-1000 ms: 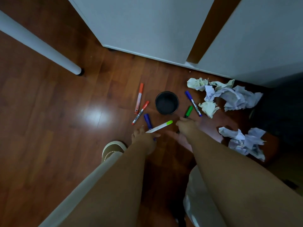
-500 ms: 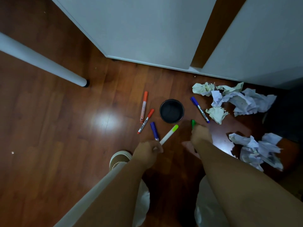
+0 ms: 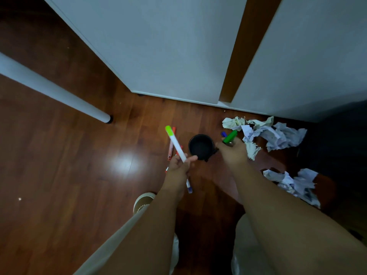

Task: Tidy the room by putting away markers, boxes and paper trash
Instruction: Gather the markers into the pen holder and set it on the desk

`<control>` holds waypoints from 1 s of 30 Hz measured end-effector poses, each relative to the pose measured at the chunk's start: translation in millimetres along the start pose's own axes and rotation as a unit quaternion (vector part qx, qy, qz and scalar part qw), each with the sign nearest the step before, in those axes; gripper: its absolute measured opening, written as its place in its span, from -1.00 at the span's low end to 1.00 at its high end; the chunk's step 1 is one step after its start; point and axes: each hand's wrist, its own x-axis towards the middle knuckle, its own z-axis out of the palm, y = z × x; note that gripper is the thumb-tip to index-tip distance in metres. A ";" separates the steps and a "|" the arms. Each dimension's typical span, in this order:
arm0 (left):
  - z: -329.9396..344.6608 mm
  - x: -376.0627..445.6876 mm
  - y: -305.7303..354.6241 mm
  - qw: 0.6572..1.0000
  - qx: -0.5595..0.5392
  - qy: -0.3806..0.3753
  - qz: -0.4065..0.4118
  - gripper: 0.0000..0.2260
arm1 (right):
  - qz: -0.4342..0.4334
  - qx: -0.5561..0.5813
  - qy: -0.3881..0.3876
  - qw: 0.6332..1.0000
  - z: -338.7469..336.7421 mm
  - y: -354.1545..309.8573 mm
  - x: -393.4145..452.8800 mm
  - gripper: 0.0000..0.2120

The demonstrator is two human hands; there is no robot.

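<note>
A black round cup (image 3: 201, 146) stands on the wooden floor. My left hand (image 3: 178, 169) is raised left of the cup and grips a white marker with a lime-green cap (image 3: 175, 143), its cap pointing up. It also holds a blue marker (image 3: 188, 186) that sticks out below the hand. My right hand (image 3: 232, 153) is just right of the cup, closed on a green marker (image 3: 230, 136). Two orange-capped markers (image 3: 170, 147) lie on the floor behind my left hand. Another blue marker (image 3: 223, 133) lies partly hidden behind the green one.
Crumpled paper (image 3: 272, 133) is heaped at the right by the white cabinet (image 3: 168, 52), with another wad (image 3: 294, 183) nearer me. A white table leg (image 3: 59, 92) meets the floor at the left. My shoe (image 3: 142, 201) and knees are below.
Both hands lifted off the floor with their markers. The left swung the lime-capped marker upright and picked up the blue one; the right raised the green marker beside the cup.
</note>
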 end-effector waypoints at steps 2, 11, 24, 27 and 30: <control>6.8 -0.1 10.8 1.000 0.007 -0.004 0.019 -0.83 | -0.026 0.012 0.002 1.000 1.7 -9.5 -2.5 -0.75; 12.0 17.4 4.0 0.985 0.057 0.093 0.132 -0.85 | -0.034 -0.086 -0.035 0.995 15.6 11.1 0.8 -0.67; 49.1 67.4 2.5 0.978 0.115 0.126 0.118 -0.87 | -0.054 -0.211 0.046 0.975 -10.0 37.0 60.2 -0.70; 53.1 66.7 3.4 0.979 0.115 0.115 0.123 -0.83 | -0.053 -0.230 0.035 0.971 -7.3 42.8 71.7 -0.66; 47.5 63.3 2.8 0.975 0.099 0.126 0.153 -0.79 | -0.033 -0.266 0.008 0.963 -4.0 44.8 77.4 -0.60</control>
